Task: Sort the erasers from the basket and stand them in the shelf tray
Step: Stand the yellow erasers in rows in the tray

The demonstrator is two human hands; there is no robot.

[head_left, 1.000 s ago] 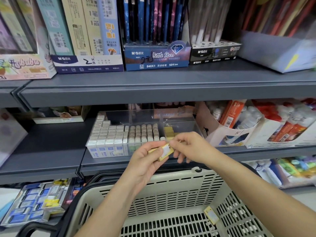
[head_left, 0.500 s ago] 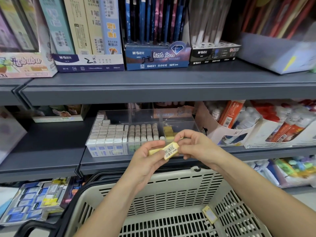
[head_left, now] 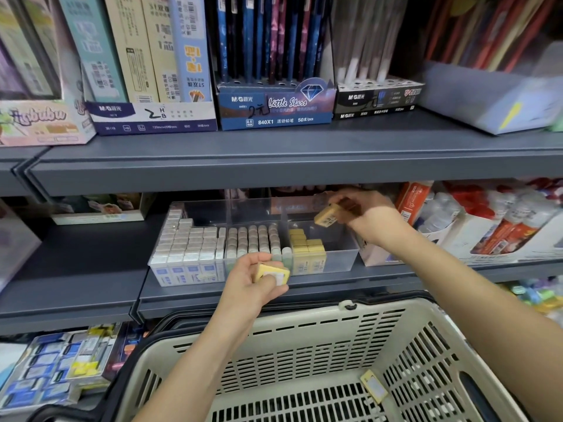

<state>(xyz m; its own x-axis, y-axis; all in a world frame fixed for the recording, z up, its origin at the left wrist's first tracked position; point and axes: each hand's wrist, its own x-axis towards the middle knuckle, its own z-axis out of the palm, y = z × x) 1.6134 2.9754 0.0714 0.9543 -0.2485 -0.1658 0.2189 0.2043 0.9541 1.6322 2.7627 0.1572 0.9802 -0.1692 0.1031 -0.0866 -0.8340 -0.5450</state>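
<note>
We draw our hands apart, where half a second ago they met over one yellow bundle in front of the clear tray (head_left: 341, 264). Our right hand (head_left: 365, 217) now carries a yellow eraser (head_left: 326, 217), tilted, up over the tray's right compartment. Our left hand (head_left: 253, 284) now grips the remaining yellow eraser (head_left: 272, 273) alone.

Yellow erasers (head_left: 306, 246), beige basket (head_left: 307, 333)

My left hand (head_left: 253, 284), forearm extended forward, pinches a yellow eraser (head_left: 272, 274) between thumb and curled fingers. My right hand (head_left: 365, 219), arm reaching farther forward and higher with the wrist bent, grips a second eraser (head_left: 326, 217) at its fingertips.
</note>
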